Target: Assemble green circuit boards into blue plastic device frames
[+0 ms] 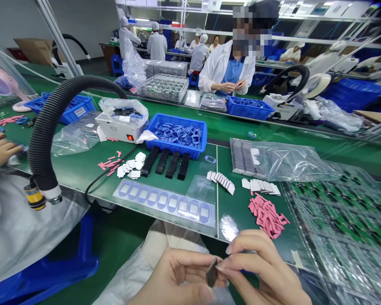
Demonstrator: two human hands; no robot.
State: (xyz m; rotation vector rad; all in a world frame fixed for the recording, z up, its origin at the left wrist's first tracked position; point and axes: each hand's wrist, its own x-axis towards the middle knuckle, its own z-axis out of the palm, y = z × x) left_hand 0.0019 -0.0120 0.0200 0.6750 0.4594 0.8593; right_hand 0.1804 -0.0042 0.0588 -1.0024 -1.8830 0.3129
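A small flat dark-grey rectangular piece (211,273) is held on edge between the thumb and fingers of my left hand (173,277), low in the head view, in front of the bench edge. My right hand (263,267) is closed in a pinch right at that piece's upper edge; whatever lies between its fingertips is too small to make out. Just beyond my hands, a clear plastic film pile (229,228) rests on the bench edge. A heap of pink strips (268,215) and a row of white squares (260,186) lie to the right.
Clear trays of green circuit boards (346,212) fill the right side. A bagged stack of grey pieces (246,157) lies behind. Left are a sheet of oval stickers (163,202), black straps (174,164), a blue bin (178,133) and a black hose (40,127). Co-workers sit opposite and left.
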